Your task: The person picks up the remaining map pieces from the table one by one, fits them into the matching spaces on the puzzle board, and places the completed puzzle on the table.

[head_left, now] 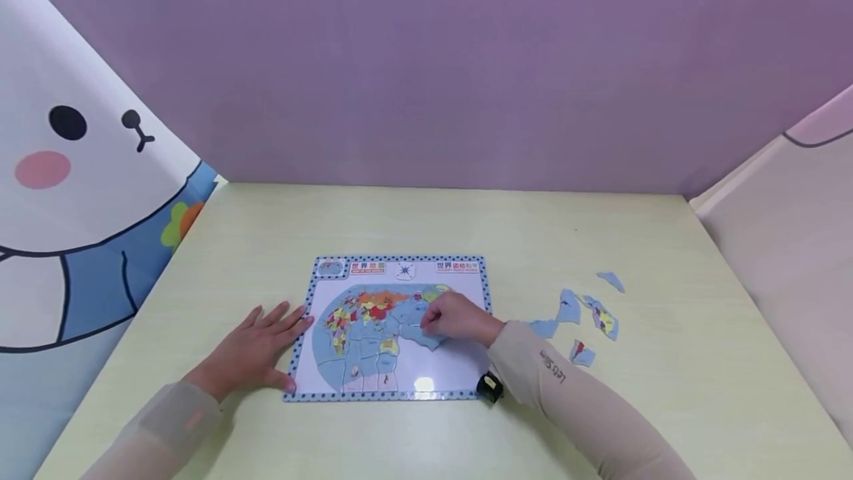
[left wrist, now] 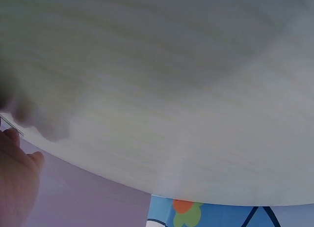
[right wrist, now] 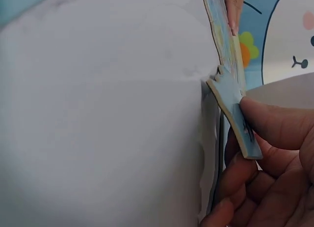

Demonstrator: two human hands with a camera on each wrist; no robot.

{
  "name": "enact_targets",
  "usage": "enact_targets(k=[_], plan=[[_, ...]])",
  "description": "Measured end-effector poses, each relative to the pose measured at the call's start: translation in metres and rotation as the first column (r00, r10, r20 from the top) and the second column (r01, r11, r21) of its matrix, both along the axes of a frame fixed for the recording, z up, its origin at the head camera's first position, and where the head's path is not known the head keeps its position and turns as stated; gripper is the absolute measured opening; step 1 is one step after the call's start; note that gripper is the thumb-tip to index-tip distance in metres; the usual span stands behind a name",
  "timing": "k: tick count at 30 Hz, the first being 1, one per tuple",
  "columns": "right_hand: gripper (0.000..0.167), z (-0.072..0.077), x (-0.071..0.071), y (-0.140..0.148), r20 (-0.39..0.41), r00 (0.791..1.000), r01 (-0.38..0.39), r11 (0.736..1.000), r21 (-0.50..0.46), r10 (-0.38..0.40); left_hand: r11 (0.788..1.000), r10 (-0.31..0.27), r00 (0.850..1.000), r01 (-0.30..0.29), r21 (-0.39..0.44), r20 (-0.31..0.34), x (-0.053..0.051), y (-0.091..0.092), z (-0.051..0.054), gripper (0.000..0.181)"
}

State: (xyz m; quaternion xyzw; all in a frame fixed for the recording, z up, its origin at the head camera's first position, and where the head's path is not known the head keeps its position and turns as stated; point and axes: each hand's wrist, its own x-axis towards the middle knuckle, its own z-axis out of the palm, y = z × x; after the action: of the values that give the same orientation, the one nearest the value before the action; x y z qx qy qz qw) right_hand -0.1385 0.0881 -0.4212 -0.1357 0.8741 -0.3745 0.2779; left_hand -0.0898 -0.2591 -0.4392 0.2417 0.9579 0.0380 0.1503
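A world map puzzle board (head_left: 453,372) with a blue dotted border lies on the table, its left and upper parts filled with fitted pieces. My right hand (head_left: 460,317) pinches a pale blue puzzle piece (right wrist: 238,116) between thumb and fingers. In the right wrist view the piece tilts up from the white board, one end close to the fitted pieces. Spread fingers of my left hand (head_left: 256,350) rest on the board's left edge and the table. The left wrist view catches only part of that hand, at its lower left.
Several loose puzzle pieces lie right of the board, including a blue one (head_left: 569,307) and a multicoloured one (head_left: 605,321). A small black object (head_left: 489,387) sits at the board's lower right corner. Behind the table (head_left: 700,391) stands a purple wall (head_left: 453,80).
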Motion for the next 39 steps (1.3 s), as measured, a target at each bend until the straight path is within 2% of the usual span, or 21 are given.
enact_targets(k=[10,24,30,34,39], plan=[[0.005,-0.001,0.0,-0.001,-0.012,1.0,-0.024,0.999,0.024,0.025,1.0,0.001,1.0,-0.001,0.011,-0.001,0.001,0.0,-0.002,0.111],[0.005,0.001,-0.005,-0.005,-0.048,0.994,-0.088,0.99,0.111,0.094,1.0,-0.009,1.0,0.009,-0.002,0.0,0.0,0.001,0.002,0.109],[0.004,0.003,-0.005,-0.008,-0.036,0.997,-0.061,0.988,0.14,0.066,1.0,-0.005,1.0,0.005,-0.008,-0.001,0.001,0.002,0.002,0.109],[0.001,0.003,-0.002,-0.009,-0.048,0.998,-0.03,0.989,0.146,0.037,1.0,0.003,1.0,-0.003,-0.007,0.009,0.001,0.003,0.002,0.109],[0.004,0.001,0.0,-0.01,-0.084,0.996,0.015,0.984,0.176,0.0,1.0,-0.001,1.0,0.001,-0.009,0.009,0.001,0.002,0.002,0.108]])
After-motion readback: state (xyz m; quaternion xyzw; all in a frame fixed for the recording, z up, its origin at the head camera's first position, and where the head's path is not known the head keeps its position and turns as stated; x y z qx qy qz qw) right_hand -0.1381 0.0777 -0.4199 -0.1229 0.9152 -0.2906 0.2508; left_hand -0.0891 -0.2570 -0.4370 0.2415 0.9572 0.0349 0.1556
